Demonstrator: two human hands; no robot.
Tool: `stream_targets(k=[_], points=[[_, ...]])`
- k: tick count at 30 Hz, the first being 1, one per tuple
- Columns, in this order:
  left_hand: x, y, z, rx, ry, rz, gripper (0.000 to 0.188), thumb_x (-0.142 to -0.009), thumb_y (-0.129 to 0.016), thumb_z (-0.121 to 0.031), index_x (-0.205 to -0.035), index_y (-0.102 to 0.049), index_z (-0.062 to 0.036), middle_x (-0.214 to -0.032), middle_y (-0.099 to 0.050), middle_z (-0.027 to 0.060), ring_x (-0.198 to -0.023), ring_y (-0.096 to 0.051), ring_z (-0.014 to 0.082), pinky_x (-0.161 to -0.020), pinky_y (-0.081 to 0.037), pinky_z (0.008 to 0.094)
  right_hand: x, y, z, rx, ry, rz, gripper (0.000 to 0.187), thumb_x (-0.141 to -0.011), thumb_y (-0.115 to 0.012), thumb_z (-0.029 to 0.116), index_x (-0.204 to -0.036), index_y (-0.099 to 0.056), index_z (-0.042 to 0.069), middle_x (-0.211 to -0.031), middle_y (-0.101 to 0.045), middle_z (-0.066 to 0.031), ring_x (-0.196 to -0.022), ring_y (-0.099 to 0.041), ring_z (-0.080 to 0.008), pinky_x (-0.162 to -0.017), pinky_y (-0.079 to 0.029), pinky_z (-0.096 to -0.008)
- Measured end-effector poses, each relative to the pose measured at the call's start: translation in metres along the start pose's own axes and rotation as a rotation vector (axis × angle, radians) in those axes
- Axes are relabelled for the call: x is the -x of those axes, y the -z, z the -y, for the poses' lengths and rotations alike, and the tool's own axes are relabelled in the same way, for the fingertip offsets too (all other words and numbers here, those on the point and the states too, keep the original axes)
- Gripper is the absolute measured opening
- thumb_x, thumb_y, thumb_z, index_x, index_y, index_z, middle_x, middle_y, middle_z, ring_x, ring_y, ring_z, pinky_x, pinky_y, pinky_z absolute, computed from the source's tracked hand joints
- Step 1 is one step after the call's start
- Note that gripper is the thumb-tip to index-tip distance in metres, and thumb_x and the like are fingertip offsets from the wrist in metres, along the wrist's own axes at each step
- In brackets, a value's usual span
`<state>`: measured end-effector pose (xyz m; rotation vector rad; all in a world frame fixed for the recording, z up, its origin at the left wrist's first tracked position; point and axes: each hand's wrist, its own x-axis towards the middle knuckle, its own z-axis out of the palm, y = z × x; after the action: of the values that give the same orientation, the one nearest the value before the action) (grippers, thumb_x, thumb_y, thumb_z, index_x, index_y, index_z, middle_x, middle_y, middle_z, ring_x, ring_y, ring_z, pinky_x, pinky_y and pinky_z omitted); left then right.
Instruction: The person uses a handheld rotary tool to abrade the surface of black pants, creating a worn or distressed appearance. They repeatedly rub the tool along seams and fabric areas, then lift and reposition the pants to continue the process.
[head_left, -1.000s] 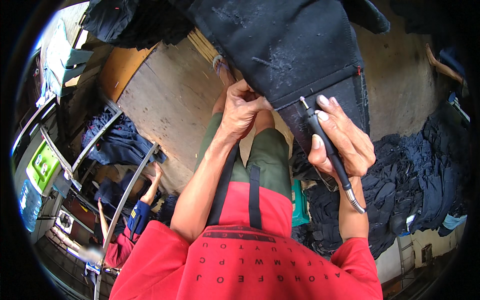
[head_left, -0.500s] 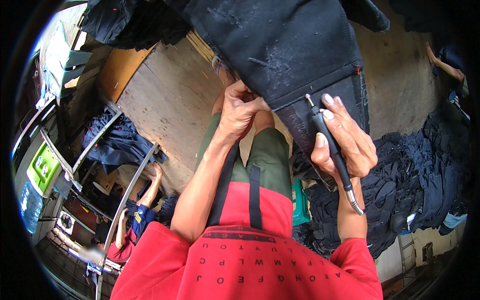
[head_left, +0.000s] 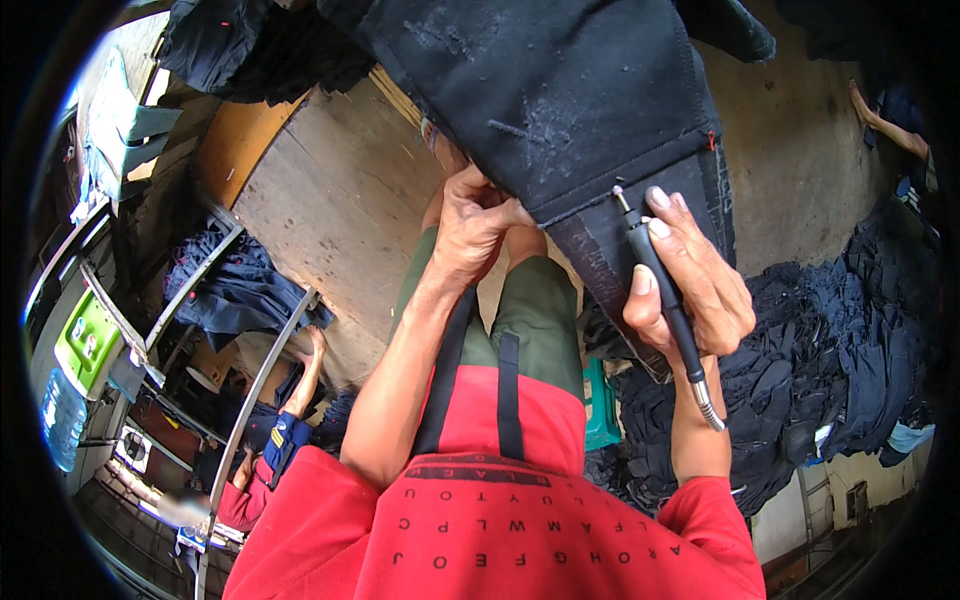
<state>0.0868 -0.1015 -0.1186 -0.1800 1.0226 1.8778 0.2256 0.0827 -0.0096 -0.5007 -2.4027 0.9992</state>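
A dark black denim garment (head_left: 560,90) hangs in front of me, with scuffed, frayed marks on its cloth. My left hand (head_left: 475,225) pinches the hem of the garment at its lower edge. My right hand (head_left: 690,285) grips a slim black pen-shaped rotary tool (head_left: 665,300). The tool's thin tip touches the stitched hem near my left hand, and its metal tail end points down toward my arm. Below my hands I see my green shorts and red shirt.
A big heap of dark garments (head_left: 840,370) lies at the right. More dark clothes sit in a metal-framed rack (head_left: 235,290) at the left. A seated person in blue and red (head_left: 270,450) is at the lower left. Bare concrete floor (head_left: 330,210) lies between.
My right hand and the tool have shifted slightly up and right along the hem. My left hand keeps its pinch on the cloth.
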Motion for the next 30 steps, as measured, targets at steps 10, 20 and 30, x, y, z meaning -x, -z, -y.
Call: stream_targets(k=[10, 20, 30], points=[[0.000, 0.002, 0.000, 0.001, 0.022, -0.016, 0.036, -0.082, -0.088, 0.009, -0.116, -0.080, -0.0009, -0.113, -0.082, 0.0058, -0.103, -0.076, 0.0165, -0.099, -0.061, 0.0344, 0.001, 0.001, -0.003, 0.032, -0.007, -0.023, 0.033, -0.087, -0.067, 0.004, -0.114, -0.078, -0.011, -0.110, -0.079, -0.0327, -0.110, -0.080, -0.0431, -0.104, -0.062, -0.0527], [0.000, 0.002, 0.001, 0.006, -0.008, -0.003, 0.037, -0.082, -0.087, 0.010, -0.117, -0.079, -0.0007, -0.114, -0.082, 0.0062, -0.106, -0.075, 0.0172, -0.100, -0.060, 0.0355, 0.003, 0.004, 0.000, 0.079, -0.076, -0.007, 0.035, -0.091, -0.066, 0.004, -0.122, -0.075, -0.010, -0.119, -0.078, -0.0327, -0.120, -0.076, -0.0441, -0.109, -0.059, -0.0511], [-0.001, 0.015, 0.004, -0.024, 0.012, 0.071, 0.040, -0.086, -0.084, 0.009, -0.123, -0.080, -0.0051, -0.127, -0.081, 0.0067, -0.119, -0.075, 0.0223, -0.109, -0.056, 0.0426, 0.001, 0.003, -0.002, 0.128, -0.108, -0.078, 0.035, -0.082, -0.071, 0.003, -0.114, -0.078, -0.010, -0.110, -0.080, -0.0306, -0.110, -0.080, -0.0436, -0.101, -0.064, -0.0499]])
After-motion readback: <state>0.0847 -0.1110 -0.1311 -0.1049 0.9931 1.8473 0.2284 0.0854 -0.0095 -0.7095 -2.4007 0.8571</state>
